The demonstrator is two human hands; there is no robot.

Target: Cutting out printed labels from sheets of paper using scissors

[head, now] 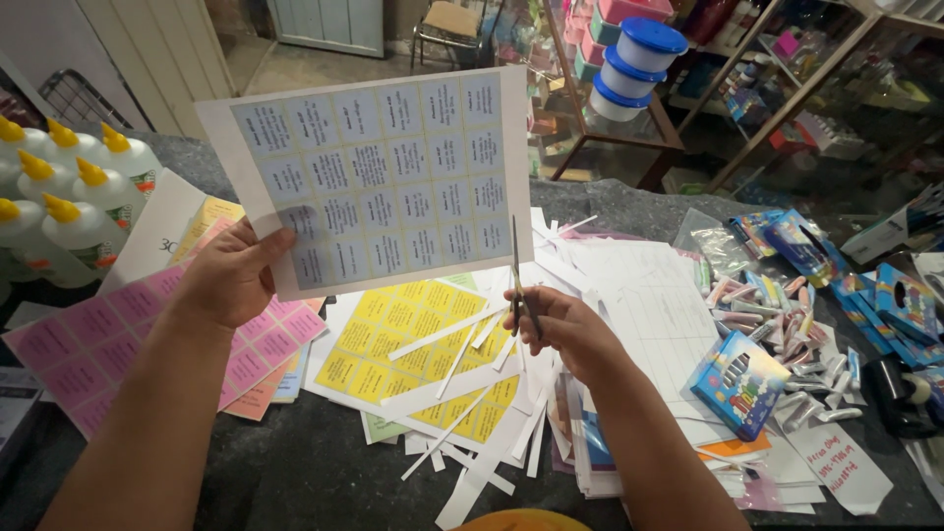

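Note:
My left hand (228, 278) grips the lower left edge of a white sheet printed with a grid of pale blue squares (379, 172), held up above the counter. My right hand (562, 326) holds scissors (516, 273) whose blades point upward against the sheet's right margin near the bottom corner. Below lie a sheet of yellow squares (418, 359) and a sheet of pink squares (98, 339). Thin white paper strips (462, 433) are scattered over them.
White glue bottles with yellow caps (69, 187) stand at the left. Chalk sticks (787, 324), small blue boxes (739, 382), a tape dispenser (900, 393) and white papers (649, 305) crowd the right of the dark counter (295, 472). Stacked blue-lidded tubs (639, 64) sit on shelving behind.

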